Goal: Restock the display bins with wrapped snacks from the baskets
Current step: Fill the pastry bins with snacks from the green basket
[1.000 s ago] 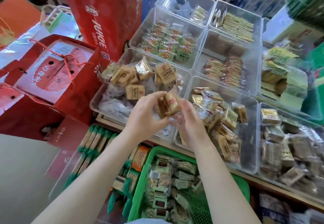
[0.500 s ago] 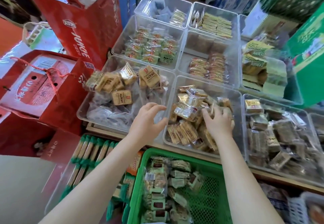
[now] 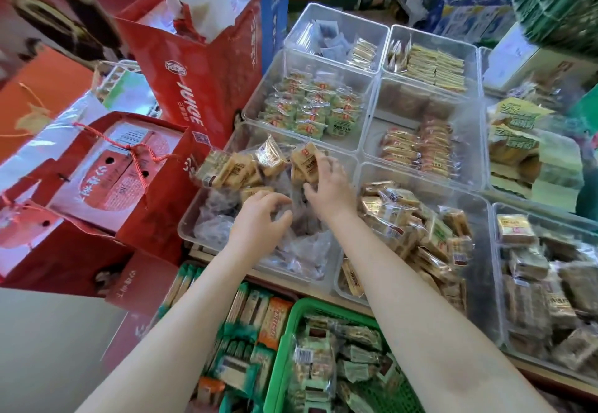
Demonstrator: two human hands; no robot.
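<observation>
A clear display bin (image 3: 191,238) at the near left holds tan wrapped snacks (image 3: 226,170) piled at its back and pale clear-wrapped ones (image 3: 291,250) at its front. My right hand (image 3: 330,189) reaches into it, with fingers laid over a tan wrapped snack (image 3: 304,161) and thumb below it. My left hand (image 3: 259,221) is beside it, fingers curved down onto the pale wrappers; whether it holds one is hidden. A green basket (image 3: 278,357) with green-wrapped snacks (image 3: 314,361) sits below my forearms.
The bin to the right (image 3: 479,250) is full of gold-and-tan snacks, and more clear bins (image 3: 372,95) stand behind and beside it. Red gift bags (image 3: 200,89) and boxes (image 3: 106,166) crowd the left. Green and orange packs (image 3: 249,315) lie left of the basket.
My right hand left the gold-snack bin and crossed left into the near-left bin. My left hand moved forward and down into the same bin. The view shifted closer.
</observation>
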